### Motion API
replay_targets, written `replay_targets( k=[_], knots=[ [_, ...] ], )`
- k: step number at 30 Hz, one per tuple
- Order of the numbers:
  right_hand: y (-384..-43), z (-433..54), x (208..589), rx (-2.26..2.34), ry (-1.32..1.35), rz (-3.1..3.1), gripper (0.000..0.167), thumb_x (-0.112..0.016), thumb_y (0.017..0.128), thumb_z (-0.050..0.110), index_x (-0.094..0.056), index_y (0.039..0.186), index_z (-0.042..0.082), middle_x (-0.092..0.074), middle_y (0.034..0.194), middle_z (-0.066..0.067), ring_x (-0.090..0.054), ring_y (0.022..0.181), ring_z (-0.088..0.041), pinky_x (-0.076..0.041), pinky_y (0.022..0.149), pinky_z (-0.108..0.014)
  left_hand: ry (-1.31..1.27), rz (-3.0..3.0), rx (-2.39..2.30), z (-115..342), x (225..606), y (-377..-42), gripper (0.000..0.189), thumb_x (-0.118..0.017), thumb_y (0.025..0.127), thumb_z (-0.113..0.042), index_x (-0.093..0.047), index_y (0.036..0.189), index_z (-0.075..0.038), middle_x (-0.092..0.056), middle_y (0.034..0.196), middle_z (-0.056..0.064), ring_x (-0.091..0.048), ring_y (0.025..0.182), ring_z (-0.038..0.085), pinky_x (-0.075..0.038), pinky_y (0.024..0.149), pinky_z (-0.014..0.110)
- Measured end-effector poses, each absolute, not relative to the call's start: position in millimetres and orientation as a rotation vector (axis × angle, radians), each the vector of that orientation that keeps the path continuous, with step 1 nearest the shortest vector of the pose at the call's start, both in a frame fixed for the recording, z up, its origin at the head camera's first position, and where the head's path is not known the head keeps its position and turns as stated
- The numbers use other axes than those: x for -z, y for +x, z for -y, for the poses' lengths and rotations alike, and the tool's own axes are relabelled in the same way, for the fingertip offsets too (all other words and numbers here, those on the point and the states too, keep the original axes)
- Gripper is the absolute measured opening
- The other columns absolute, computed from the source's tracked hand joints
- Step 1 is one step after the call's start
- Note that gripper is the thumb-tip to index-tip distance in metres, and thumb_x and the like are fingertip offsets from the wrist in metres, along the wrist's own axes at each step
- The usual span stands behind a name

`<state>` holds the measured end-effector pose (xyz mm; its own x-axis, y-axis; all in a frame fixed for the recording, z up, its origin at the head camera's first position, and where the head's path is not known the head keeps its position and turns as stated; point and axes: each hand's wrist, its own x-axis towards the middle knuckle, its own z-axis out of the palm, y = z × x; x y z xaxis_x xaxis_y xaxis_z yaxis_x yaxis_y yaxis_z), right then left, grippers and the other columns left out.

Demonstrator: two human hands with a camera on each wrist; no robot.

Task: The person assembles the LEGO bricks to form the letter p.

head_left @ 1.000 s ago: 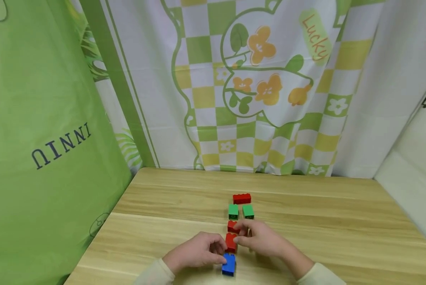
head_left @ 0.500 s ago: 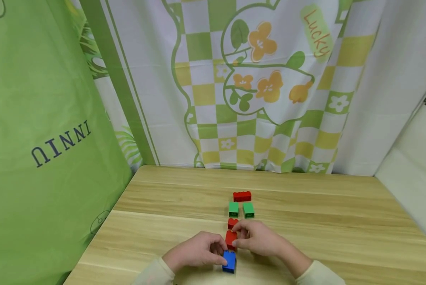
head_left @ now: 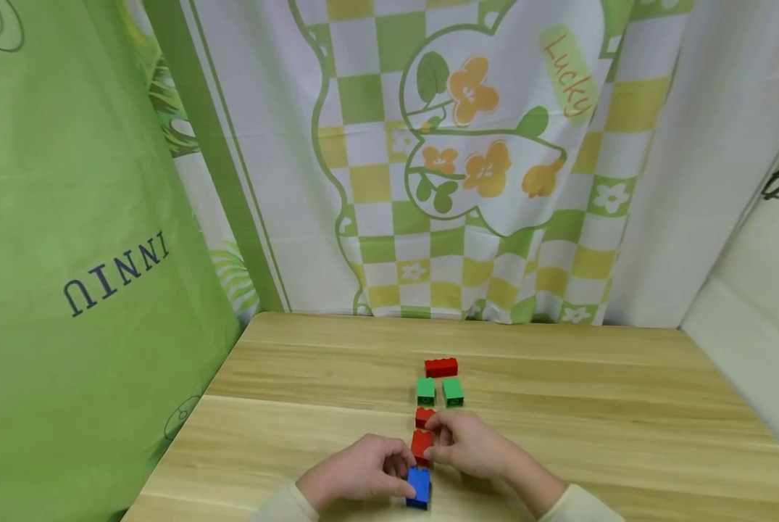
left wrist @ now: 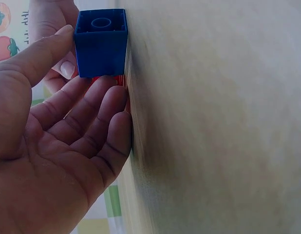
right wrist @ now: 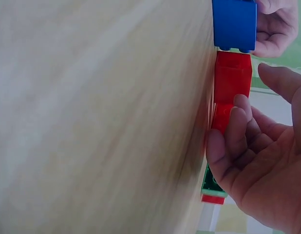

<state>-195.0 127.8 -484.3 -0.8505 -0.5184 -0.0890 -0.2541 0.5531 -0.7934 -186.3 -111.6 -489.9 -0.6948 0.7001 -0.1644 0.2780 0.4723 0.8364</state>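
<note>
Since the frame a second earlier, the left hand [head_left: 363, 471] had slid its thumb slightly toward the person along the blue brick [head_left: 419, 487], and the right hand [head_left: 472, 445] had eased back the same way; the row had hardly changed.

The left hand was half curled, thumb on the blue brick's edge and fingertips close along its left side — whether it gripped or merely touched, I could not tell. The right hand was loosely bent and held nothing: its thumb stood apart from the larger red brick [head_left: 422, 441], its fingertips beside or lightly against it.

Just right of the left hand, the blue brick lay on its side, studs facing the larger red brick between the two hands' fingertips. At the right index fingertip was the smaller red brick [head_left: 422, 417]; farther ahead came the left green brick [head_left: 425, 390] and right green brick [head_left: 453, 391], apart, and beyond them the long red brick [head_left: 441, 367], all on the wooden table [head_left: 559, 406].

The step in hand seemed to be straightening the row — the next move would call for a light, even press, sparing the neighbours.

Well past the hands, the curtain [head_left: 304, 181] read "Lucky"; left of the left hand, the green cloth [head_left: 69, 399] seemed to read "UINNI". Far right of the right hand, marks on the white cloth [head_left: 754, 348] were unreadable.
</note>
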Motion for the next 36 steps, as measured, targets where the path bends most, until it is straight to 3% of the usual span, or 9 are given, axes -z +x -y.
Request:
replay_targets(
  k=[16,27,31,36],
  knots=[
    [-192,-125,482,1.113,-0.606,-2.504,0.038,-0.076,0.086,0.030,-0.064,0.113,0.006,-0.057,0.075,0.003,-0.051,0.065,-0.012,-0.042,0.055,-0.027,0.825,-2.234,-1.141,112,487,-182,0.024,-0.082,0.082,-0.021,-0.067,0.100,-0.015,-0.065,0.086,-0.012,-0.058,0.076,0.002,-0.050,0.069,0.022],
    [-191,-125,481,1.039,-0.697,-2.587,0.036,-0.082,0.079,0.039,-0.058,0.099,0.021,-0.057,0.084,0.005,-0.051,0.075,-0.012,-0.043,0.065,-0.030,0.853,-2.304,-1.172,123,489,-180,0.027,-0.082,0.081,-0.022,-0.061,0.099,-0.021,-0.064,0.093,-0.014,-0.060,0.089,0.005,-0.049,0.081,0.025],
    [-190,-126,479,1.048,-0.663,-2.580,0.036,-0.082,0.080,0.031,-0.055,0.101,0.018,-0.057,0.085,0.003,-0.050,0.074,-0.015,-0.042,0.063,-0.031,0.821,-2.320,-1.168,125,489,-181,0.028,-0.081,0.082,-0.021,-0.059,0.099,-0.022,-0.063,0.093,-0.013,-0.059,0.088,0.006,-0.048,0.080,0.025],
    [-190,-126,482,1.100,-0.650,-2.604,0.018,-0.072,0.087,0.015,-0.055,0.095,0.016,-0.058,0.086,0.004,-0.055,0.075,-0.013,-0.047,0.061,-0.028,0.809,-2.377,-1.172,123,491,-183,0.033,-0.083,0.079,-0.015,-0.056,0.098,-0.022,-0.062,0.088,-0.011,-0.060,0.081,0.007,-0.048,0.075,0.024]
  ],
)
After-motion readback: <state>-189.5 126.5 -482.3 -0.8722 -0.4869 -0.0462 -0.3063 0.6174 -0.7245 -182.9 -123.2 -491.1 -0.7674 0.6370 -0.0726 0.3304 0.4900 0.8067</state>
